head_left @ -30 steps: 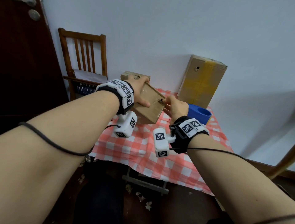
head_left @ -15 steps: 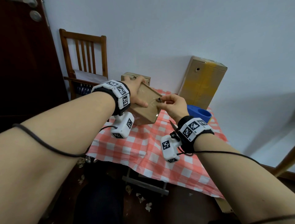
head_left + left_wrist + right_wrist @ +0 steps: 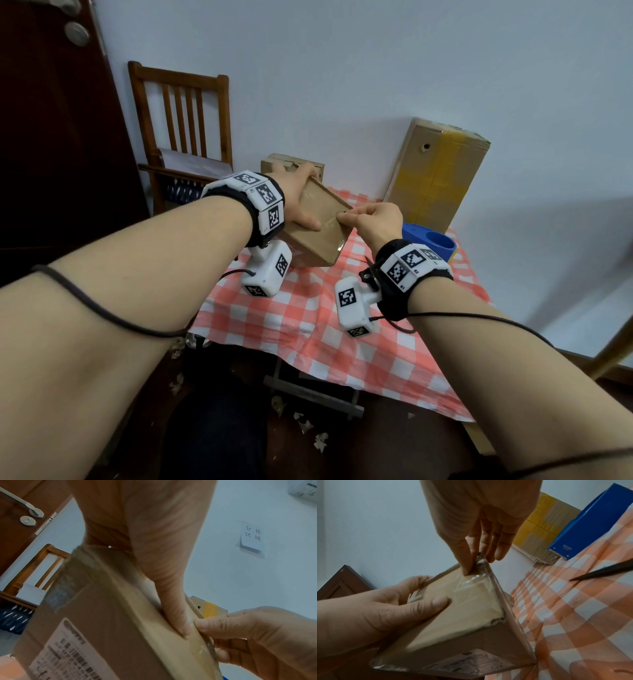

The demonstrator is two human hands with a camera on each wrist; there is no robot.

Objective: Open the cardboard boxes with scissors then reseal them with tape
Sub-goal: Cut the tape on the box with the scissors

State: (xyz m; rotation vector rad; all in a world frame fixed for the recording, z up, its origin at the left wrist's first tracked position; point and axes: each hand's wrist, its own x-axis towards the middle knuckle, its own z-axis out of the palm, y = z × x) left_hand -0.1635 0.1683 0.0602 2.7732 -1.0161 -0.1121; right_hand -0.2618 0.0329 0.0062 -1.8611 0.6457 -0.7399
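I see a small brown cardboard box (image 3: 317, 228) held tilted above the far left part of the table (image 3: 308, 325), one corner down near the checked cloth. Clear tape (image 3: 476, 582) covers its upper face, one end peeled up at the far edge. A printed shipping label (image 3: 68, 654) sits on its lower side.
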